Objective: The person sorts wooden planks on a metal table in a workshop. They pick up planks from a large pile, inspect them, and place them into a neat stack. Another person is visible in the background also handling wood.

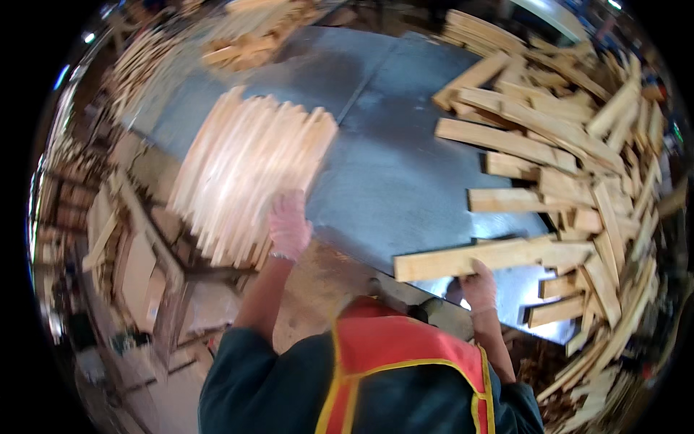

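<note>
My right hand [478,289], in a pale thin glove, grips a flat wooden board [463,260] by its near edge, with the thumb on top. That board lies crosswise, its right end reaching into a heap of boards [557,130]. Pale wooden strips [249,166], set side by side in a row with uneven ends, lie to the left. My left hand [290,224], gloved too, rests at the near right corner of this row, its fingers laid against the outer strips and the thumb apart. Motion blurs the strips and the left fingers slightly.
Both lots of wood rest on a dark metal tabletop [390,159] with a seam across it. More wood pieces [253,47] lie at the far left of the table. A wooden frame [163,246] stands on the left, below table height. Loose boards [557,311] jut out at the right.
</note>
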Demonstrator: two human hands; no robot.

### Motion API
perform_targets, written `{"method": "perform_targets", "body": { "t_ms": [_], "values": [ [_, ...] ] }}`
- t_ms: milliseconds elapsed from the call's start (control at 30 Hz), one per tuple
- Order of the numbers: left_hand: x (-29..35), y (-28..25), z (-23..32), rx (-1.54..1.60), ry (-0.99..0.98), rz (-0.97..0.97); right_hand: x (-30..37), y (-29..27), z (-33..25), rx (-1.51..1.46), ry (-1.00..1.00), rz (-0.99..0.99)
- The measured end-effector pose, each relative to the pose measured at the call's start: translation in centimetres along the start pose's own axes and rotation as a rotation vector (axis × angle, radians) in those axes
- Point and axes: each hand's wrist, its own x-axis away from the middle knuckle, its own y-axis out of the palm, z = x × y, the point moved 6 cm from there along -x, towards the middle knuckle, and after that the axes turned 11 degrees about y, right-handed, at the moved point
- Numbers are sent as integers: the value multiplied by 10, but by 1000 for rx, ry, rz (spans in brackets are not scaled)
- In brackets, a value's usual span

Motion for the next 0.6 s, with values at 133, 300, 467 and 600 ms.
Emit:
{"method": "perform_targets", "body": {
  "t_ms": [133,300,467,600],
  "values": [
    [-4,-28,161,465,393,-280,6,87,49,211,-14,295],
    [-34,-9,226,423,493,-335,26,153,42,476,52,-84],
    [-19,6,140,395,392,31,53,52,-55,337,-236,64],
    [2,14,40,43,337,202,103,-105,-162,-137,-477,311]
  ]
}}
